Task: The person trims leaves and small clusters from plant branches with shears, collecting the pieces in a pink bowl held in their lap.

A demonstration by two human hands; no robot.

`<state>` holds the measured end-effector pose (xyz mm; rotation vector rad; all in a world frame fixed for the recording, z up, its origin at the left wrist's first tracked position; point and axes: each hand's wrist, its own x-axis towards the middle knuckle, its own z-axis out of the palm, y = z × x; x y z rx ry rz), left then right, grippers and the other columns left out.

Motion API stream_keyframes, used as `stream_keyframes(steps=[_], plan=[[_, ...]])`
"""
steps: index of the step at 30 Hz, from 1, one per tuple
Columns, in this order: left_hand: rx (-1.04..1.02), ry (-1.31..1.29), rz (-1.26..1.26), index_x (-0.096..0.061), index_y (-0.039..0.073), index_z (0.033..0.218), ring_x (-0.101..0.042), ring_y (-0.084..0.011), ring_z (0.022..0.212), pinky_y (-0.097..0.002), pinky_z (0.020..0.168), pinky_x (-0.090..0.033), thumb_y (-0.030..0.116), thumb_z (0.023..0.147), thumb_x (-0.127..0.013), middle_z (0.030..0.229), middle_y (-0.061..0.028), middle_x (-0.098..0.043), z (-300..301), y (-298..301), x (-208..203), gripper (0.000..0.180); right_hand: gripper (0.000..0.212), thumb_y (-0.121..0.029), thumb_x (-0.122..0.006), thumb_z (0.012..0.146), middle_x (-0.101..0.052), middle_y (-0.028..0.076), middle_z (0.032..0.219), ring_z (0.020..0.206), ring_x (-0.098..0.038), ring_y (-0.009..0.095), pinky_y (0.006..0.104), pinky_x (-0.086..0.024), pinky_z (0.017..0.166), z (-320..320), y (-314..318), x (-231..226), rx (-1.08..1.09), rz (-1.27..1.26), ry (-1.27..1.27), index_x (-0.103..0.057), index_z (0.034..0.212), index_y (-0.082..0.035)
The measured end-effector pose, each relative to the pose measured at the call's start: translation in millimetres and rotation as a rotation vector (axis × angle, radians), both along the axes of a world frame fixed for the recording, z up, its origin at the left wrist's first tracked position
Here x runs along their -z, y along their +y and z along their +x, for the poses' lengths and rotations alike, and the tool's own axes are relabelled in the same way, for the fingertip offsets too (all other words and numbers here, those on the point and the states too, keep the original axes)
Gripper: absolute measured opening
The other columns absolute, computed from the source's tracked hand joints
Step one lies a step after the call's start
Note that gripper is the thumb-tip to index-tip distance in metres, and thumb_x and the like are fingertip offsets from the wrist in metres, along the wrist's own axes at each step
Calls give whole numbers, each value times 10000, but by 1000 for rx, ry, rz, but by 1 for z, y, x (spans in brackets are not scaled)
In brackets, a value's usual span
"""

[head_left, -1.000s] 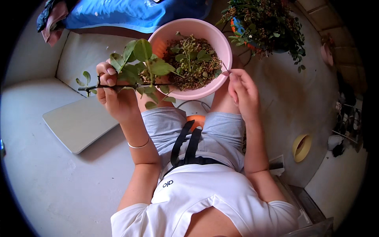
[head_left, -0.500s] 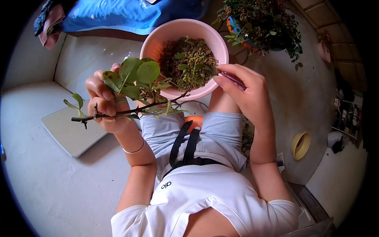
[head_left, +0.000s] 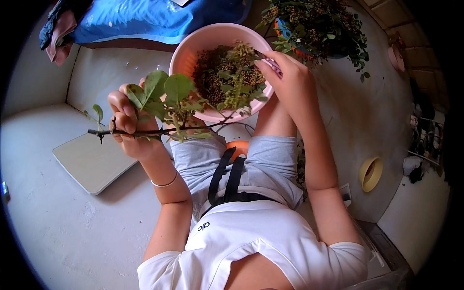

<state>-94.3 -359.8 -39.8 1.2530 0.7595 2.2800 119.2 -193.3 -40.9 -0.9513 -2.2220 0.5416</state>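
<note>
My left hand (head_left: 129, 118) grips a thorny dark branch (head_left: 169, 130) near its cut end. Round green leaves and small berry clusters grow from it, and it points right across the near side of the pink basin (head_left: 180, 53). Over the basin's right rim, my right hand (head_left: 290, 75) is closed on a small tool with a purple patterned handle (head_left: 273, 66); its working end is too unclear to name. A blurred sprig of pale green berries (head_left: 243, 50) is at its fingertips. Plucked brown and green berry clusters with leaves (head_left: 212, 72) lie in the basin.
A heap of berry-laden branches (head_left: 314, 29) rises from a blue and orange container at the far right. A blue cover (head_left: 135, 21) lies at the back left. On the floor are a flat beige panel (head_left: 94, 164) and a yellow bowl (head_left: 371, 174).
My right hand has moved up and left, further over the basin, with the tool. A sprig that stood beside the branch's tip has risen with it. The branch in my left hand has tilted slightly.
</note>
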Motion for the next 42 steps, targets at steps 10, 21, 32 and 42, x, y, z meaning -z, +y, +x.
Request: stream_keyframes(steps=[10, 21, 32, 42], plan=[[-53, -34, -43, -570, 77, 845, -456, -198, 967, -378, 831, -449, 218, 857, -613, 1010, -48, -370, -11, 5, 7, 148, 258, -241, -666, 796, -651, 154, 812, 714, -649, 262, 333, -502, 632, 10, 6, 17, -20, -254, -45, -642, 945, -32], [-39, 21, -37, -582, 79, 914, -452, -236, 1046, -424, 898, -439, 260, 865, -603, 1016, -50, -386, -15, 5, 1, 189, 222, -49, -651, 774, -637, 52, 827, 759, -581, 65, 203, -462, 686, 25, -38, -63, -416, -706, 173, -614, 981, 21], [113, -237, 1, -567, 35, 919, -458, -125, 917, -302, 865, -405, 220, 874, -596, 1028, -39, -394, -10, 14, 9, 193, 135, -111, -596, 836, -583, 19, 669, 613, -529, 41, 200, -411, 534, -10, -37, -84, -536, -788, 44, -581, 878, 17], [12, -141, 9, -633, 180, 852, -457, -244, 1102, -478, 943, -391, 315, 855, -611, 1010, 14, -412, -9, 15, 1, 136, 212, -217, -533, 904, -518, 7, 573, 530, -483, 55, 213, -378, 502, -29, -19, -89, -726, -1010, -124, -515, 861, -10]])
